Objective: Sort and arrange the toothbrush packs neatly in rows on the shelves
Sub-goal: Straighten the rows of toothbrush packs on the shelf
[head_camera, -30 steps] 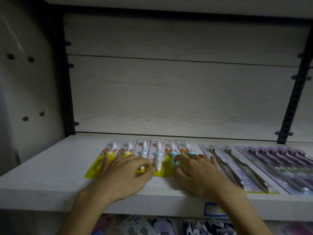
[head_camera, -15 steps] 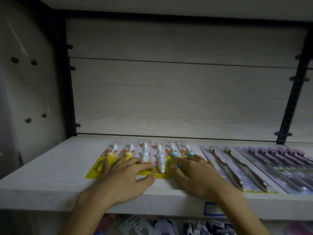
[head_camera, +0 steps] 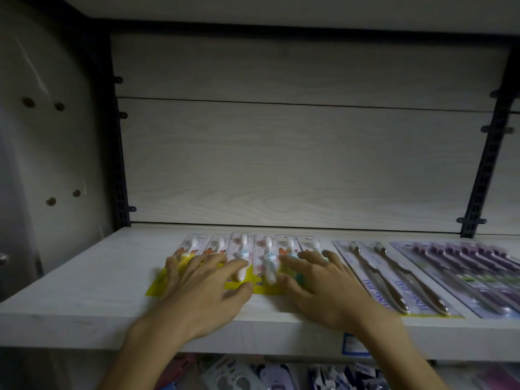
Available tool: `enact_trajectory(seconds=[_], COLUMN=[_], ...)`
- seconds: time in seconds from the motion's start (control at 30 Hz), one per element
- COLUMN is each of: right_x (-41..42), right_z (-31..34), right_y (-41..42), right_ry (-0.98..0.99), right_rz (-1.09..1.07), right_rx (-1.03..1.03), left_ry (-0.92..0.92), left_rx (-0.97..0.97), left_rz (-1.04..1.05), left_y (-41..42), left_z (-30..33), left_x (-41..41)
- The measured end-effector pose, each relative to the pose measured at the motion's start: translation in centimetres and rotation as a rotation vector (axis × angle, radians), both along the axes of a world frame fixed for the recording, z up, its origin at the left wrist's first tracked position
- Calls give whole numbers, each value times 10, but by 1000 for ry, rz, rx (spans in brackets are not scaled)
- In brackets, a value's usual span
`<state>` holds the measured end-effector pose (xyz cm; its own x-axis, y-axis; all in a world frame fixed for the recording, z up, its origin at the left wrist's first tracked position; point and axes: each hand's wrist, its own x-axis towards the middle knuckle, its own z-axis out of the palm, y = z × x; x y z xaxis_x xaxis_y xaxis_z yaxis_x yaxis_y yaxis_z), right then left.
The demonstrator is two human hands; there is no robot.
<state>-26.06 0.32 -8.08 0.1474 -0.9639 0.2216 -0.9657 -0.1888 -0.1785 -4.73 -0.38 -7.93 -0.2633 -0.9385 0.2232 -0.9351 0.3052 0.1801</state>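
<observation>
Several yellow-backed children's toothbrush packs (head_camera: 264,254) lie side by side, flat on the pale wooden shelf (head_camera: 84,280). My left hand (head_camera: 205,288) rests palm down on the left packs, fingers spread. On the right packs lies my right hand (head_camera: 323,285), also flat with fingers apart. Neither hand grips a pack. To the right sits a pack with two brown-handled toothbrushes (head_camera: 394,280), then a purple multi-brush pack (head_camera: 472,271) at the far right.
The shelf's back panel (head_camera: 281,164) stands behind, with black slotted uprights at left (head_camera: 119,164) and right (head_camera: 484,170). A blue price label (head_camera: 353,344) is on the shelf's front edge. More packaged goods (head_camera: 253,375) show on the shelf below.
Both hands stay flat on the yellow packs, shifted slightly forward and closer together; the packs look more evenly lined up. The view has tilted a little.
</observation>
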Motion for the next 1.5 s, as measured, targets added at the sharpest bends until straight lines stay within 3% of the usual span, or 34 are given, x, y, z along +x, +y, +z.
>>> enact_trajectory(seconds=[0.2,0.87,1.5], right_x=[19,31,22], right_z=[3,-3,-13], right_y=[4,52,60], right_ry=[4,-25,17], right_rz=[27,16,-15], right_rx=[94,25,-77], left_ry=[45,58,78], left_rx=[-1,-100,-196], left_rz=[-46,-171,-46], left_y=[-1,32,36], left_z=[-7,-12,-15], left_x=[5,22,17])
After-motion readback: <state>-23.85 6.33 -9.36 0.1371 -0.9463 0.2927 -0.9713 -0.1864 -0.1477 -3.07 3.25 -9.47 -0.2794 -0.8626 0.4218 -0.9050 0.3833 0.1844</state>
